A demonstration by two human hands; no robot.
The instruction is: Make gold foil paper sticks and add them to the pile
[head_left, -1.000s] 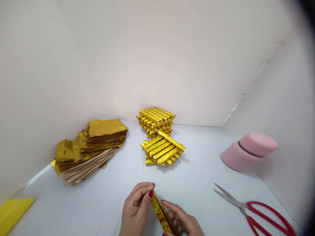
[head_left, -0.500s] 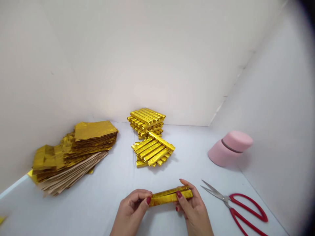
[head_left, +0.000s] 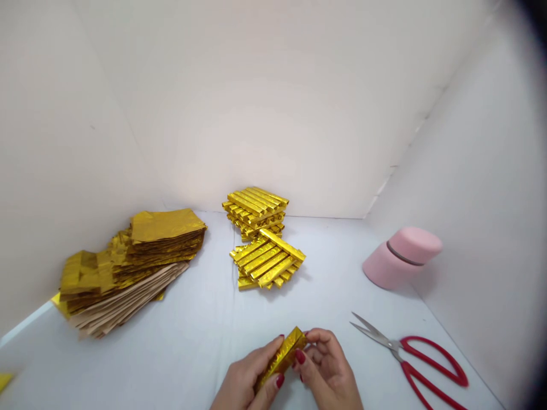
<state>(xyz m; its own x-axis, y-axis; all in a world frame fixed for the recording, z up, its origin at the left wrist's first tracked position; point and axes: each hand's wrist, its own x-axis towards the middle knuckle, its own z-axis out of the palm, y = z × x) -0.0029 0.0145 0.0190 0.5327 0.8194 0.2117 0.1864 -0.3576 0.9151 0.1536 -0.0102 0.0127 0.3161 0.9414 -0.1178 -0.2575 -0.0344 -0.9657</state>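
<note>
A folded strip of shiny gold paper (head_left: 284, 354) is tilted between my hands, its far end pointing up and to the right. My left hand (head_left: 250, 376) is closed around its lower part, thumb on the near side and fingers on the far side. At the upper end, my right hand (head_left: 327, 364) pinches the strip's edge between thumb and forefinger, the other fingers curled. Beyond my hands lies a crisscross pile of folded gold strips (head_left: 269, 262), with a taller stack of strips (head_left: 256, 205) behind it.
On the left lean layered gold paper sheets (head_left: 166, 228), with brown backing showing underneath. Red-handled scissors (head_left: 395, 345) lie partly spread on the right, points toward the middle. A pink lidded container (head_left: 393, 265) stands behind them. White walls (head_left: 265, 102) enclose the back and sides.
The gold strip has turned from nearly level to steeply slanted. My left hand has slid right and farther along it, and my right hand has shifted its hold to the upper end.
</note>
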